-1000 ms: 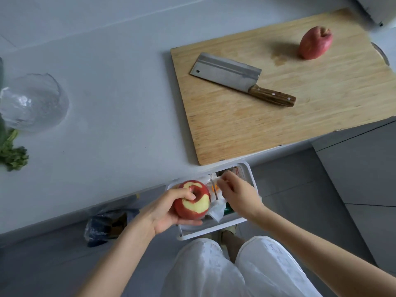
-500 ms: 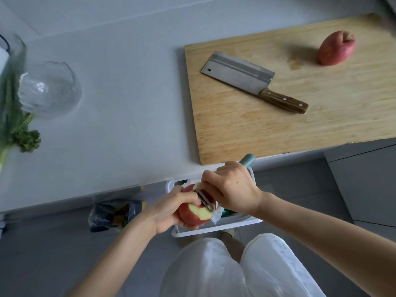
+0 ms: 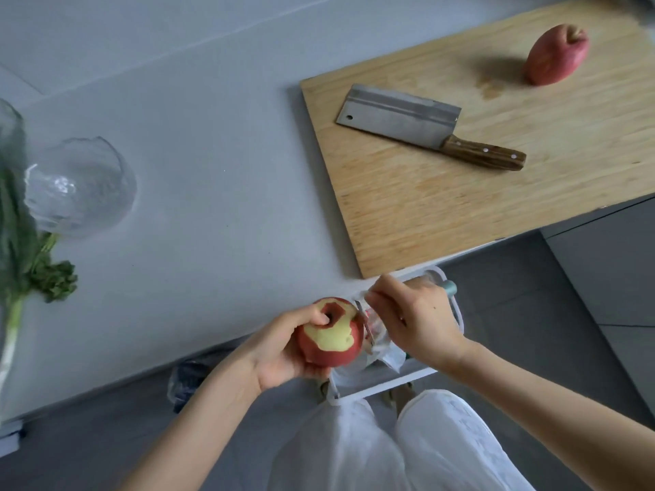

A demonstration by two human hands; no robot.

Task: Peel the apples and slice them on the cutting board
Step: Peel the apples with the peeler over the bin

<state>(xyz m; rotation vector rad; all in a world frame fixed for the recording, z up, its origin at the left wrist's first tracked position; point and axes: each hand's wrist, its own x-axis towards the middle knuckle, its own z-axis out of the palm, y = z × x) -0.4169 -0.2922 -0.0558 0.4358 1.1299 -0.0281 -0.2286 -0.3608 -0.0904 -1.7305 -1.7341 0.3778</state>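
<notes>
Loose white trousers (image 3: 450,448) (faintly textured), bare forearms (image 3: 549,391)

Grey countertop (image 3: 212,171) fills upper left. Clear glass bowl (image 3: 79,187) at left, upright. Leafy greens (image 3: 53,281) at left edge, just below the bowl, partly cut off. White bin (image 3: 386,386) lower centre under counter edge, clear liner (image 3: 390,352) inside. Dark bag (image 3: 191,377) on grey floor (image 3: 514,313). White trousers (image 3: 443,448) at bottom.

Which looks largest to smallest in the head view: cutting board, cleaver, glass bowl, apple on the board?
1. cutting board
2. cleaver and glass bowl, about alike; not ranked
3. apple on the board
</notes>
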